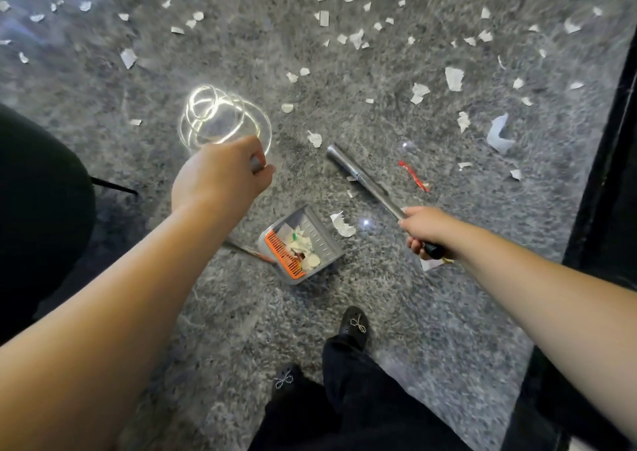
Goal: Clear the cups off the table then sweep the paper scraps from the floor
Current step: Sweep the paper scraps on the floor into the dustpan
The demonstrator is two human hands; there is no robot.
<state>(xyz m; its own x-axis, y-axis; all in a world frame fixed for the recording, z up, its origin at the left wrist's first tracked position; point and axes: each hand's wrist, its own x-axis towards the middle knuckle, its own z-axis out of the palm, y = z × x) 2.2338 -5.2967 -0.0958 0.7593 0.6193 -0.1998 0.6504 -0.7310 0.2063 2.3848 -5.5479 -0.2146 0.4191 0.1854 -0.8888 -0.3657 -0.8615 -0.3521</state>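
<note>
Grey floor [344, 54]: paper scraps [453, 78] scattered beyond hands, dustpan [303, 244] between.

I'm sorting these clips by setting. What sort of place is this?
Probably an indoor room with a polished grey stone floor, though which kind is unclear. Torn paper scraps litter it, a dustpan stands on it, and a ceiling light's reflection shows.

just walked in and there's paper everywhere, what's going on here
A person is sweeping paper scraps off the floor. The right hand grips a metal broom handle; the left hand holds the dustpan's handle. The dustpan already holds some scraps, but many still lie scattered ahead.
</note>
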